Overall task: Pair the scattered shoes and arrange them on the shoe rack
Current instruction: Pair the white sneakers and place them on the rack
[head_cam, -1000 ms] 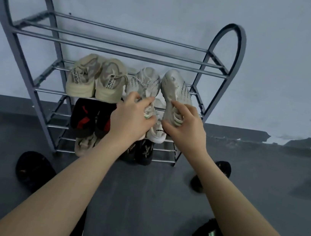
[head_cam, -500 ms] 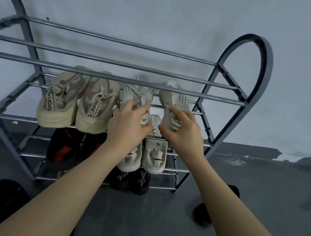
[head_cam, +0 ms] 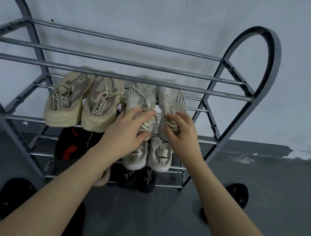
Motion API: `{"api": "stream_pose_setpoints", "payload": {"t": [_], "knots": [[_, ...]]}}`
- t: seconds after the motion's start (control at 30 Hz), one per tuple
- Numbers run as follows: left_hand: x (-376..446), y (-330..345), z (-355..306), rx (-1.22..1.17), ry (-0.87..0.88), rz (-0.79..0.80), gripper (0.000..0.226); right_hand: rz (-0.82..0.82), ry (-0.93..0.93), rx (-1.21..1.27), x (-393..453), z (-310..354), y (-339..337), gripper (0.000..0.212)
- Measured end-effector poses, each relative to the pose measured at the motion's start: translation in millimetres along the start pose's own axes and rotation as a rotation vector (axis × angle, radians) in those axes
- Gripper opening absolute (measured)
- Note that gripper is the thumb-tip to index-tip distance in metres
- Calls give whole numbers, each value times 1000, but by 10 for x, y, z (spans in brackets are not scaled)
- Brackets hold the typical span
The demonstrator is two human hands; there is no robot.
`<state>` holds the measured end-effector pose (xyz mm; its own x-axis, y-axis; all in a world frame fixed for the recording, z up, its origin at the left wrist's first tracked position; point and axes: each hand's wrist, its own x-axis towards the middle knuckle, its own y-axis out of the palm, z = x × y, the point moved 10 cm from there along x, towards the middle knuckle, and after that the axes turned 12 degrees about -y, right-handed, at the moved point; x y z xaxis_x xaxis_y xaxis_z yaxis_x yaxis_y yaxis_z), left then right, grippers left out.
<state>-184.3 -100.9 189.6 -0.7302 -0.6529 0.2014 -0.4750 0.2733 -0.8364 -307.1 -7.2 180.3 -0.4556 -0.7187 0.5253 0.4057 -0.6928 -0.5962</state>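
A grey metal shoe rack [head_cam: 241, 84] stands against the wall. Its second shelf holds a beige pair [head_cam: 84, 104] on the left and a white knit pair on the right. My left hand [head_cam: 129, 128] grips the heel of the left white shoe [head_cam: 139, 95]. My right hand [head_cam: 180, 133] pinches the heel of the right white shoe [head_cam: 171, 100]. Both white shoes lie flat on the shelf bars, toes toward the wall. Below sit a black-and-red pair [head_cam: 69, 143], another white pair [head_cam: 159, 156] and a black pair [head_cam: 138, 179].
The top shelf bars [head_cam: 119, 58] carry nothing. Black shoes lie loose on the dark floor: one at the lower left [head_cam: 15, 196] and one right of the rack [head_cam: 238, 193]. A pale wall stands directly behind the rack.
The view has moved closer to the rack. The two white shoes have slid further back on the second shelf, with both hands staying at their heels.
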Motion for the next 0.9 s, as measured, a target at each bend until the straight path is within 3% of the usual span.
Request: {"api": "stream_pose_setpoints", "payload": {"t": [0.17, 0.37, 0.53, 0.7, 0.9], "knots": [[9, -27, -31, -138, 29, -162, 40, -40, -88, -72, 32, 64, -17, 30], [21, -9, -42, -90, 30, -118, 42, 3, -116, -73, 30, 156, 83, 30], [55, 1, -34, 24, 66, -51, 44, 11, -85, -79, 27, 178, 98, 47], [-28, -54, -90, 95, 15, -102, 43, 49, -42, -70, 3, 218, 66, 31], [-364, -387, -204, 206, 60, -194, 44, 48, -49, -381, -232, 605, -53, 41]]}}
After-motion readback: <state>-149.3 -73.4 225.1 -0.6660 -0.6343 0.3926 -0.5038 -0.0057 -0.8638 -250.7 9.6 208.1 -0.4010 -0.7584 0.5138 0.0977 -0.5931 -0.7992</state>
